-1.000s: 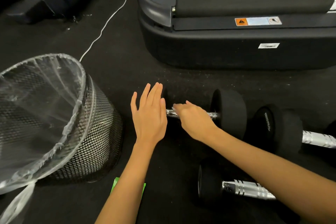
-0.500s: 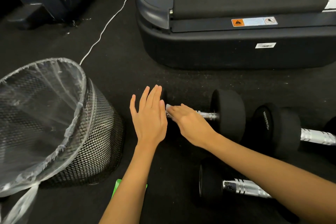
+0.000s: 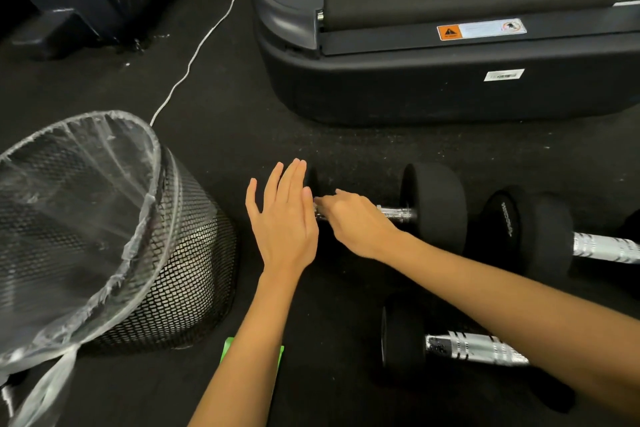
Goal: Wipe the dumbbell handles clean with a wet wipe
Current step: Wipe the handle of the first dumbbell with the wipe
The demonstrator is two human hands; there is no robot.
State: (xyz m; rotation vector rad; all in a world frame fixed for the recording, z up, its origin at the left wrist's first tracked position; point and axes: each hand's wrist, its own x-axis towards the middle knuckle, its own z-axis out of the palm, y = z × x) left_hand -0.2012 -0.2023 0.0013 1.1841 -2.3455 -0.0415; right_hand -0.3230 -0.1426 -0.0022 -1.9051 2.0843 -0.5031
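Dumbbell (image 3: pixel 429 208) lies on speckled black rubber floor (image 3: pixel 242 135) before treadmill base (image 3: pixel 415 94): round matte heads, knurled chrome handle. Right hand (image 3: pixel 360 222) curled over handle; wipe barely visible. Left hand (image 3: pixel 284 218) flat, fingers spread, against left head. Mesh bin (image 3: pixel 180 253) at left.

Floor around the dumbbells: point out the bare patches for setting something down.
Bare floor lies between the mesh bin, the white cord and the treadmill base. Crowded at right: three dumbbells close together, both hands on the nearest.
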